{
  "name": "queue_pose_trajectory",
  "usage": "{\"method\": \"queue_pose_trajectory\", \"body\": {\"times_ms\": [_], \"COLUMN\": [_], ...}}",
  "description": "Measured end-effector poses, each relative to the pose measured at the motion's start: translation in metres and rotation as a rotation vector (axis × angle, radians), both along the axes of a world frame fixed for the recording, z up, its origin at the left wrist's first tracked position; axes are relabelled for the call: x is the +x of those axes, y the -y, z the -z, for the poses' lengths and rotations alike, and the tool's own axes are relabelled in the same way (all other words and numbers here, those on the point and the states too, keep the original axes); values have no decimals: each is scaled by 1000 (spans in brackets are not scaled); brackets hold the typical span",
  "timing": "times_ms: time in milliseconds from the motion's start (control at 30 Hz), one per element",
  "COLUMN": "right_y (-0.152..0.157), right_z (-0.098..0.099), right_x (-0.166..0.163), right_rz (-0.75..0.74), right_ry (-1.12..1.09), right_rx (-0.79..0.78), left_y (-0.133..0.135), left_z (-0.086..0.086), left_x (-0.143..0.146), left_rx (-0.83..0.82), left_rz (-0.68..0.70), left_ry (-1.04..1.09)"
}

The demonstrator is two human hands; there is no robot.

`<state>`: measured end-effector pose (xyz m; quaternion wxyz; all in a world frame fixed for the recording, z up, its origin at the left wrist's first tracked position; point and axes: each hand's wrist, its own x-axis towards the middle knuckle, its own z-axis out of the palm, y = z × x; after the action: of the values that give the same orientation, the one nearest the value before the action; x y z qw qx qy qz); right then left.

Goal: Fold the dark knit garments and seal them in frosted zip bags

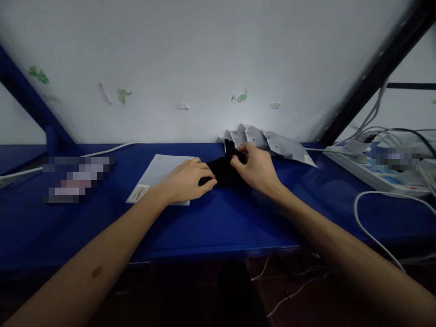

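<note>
A black piece of fabric [223, 172] lies bunched on the blue table, its exact kind hard to make out in the dim light. At its left edge my left hand [192, 179] holds it between thumb and fingers, with the wrist over a flat white packet [158, 170] that has a barcode label. My right hand [255, 165] pinches a raised part of the fabric on the right. Several pale grey pouches [286, 147] overlap behind my right hand, against the wall.
On the left of the blue table [218, 227] lies a blurred-out flat object [80, 179]. A white power strip [368, 172] with several cables sits at the right, and a white cable [357, 204] loops over the front edge. A white wall [204, 59] rises behind.
</note>
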<state>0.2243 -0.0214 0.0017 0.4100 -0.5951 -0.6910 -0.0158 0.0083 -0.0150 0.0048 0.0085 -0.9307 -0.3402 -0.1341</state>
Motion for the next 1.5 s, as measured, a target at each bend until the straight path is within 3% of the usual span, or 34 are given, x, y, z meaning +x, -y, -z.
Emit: {"method": "queue_pose_trajectory", "body": {"times_ms": [100, 200, 333, 433, 533, 600, 733, 867, 1033, 1267, 1500], "right_y": [-8, -10, 5, 19, 21, 13, -14, -32, -31, -27, -36], "right_z": [-5, -5, 10, 23, 24, 19, 12, 21, 30, 31, 36], "right_x": [16, 45, 87, 106, 106, 99, 84, 86, 98, 96, 107], "right_rz": [74, 209, 379, 387, 305, 174, -57, -62, -61, -97, -64], "right_ry": [-117, -140, 47, 276, 442, 513, 560, 416, 141, 164, 306], "right_rx": [106, 117, -58, -102, -4, 35, -90, -181, -206, -120, -23], "left_y": [-8, -15, -19, -18, -17, -18, -21, -23, -22, -22, -24], "left_z": [-2, -3, -5, -7, -5, -3, 1, 0, -5, -9, -4], "left_x": [-10, -20, -25, -21, -19, -21, -28, -32, -27, -27, -33], "left_rx": [49, 103, 131, 134, 153, 158, 137, 117, 175, 177, 190], "left_rz": [-110, -220, -318, -367, -377, -362, -358, -396, -470, -549, -531], "left_ry": [-12, -36, -85, -98, -111, -112, -121, -139, -199, -181, -109]}}
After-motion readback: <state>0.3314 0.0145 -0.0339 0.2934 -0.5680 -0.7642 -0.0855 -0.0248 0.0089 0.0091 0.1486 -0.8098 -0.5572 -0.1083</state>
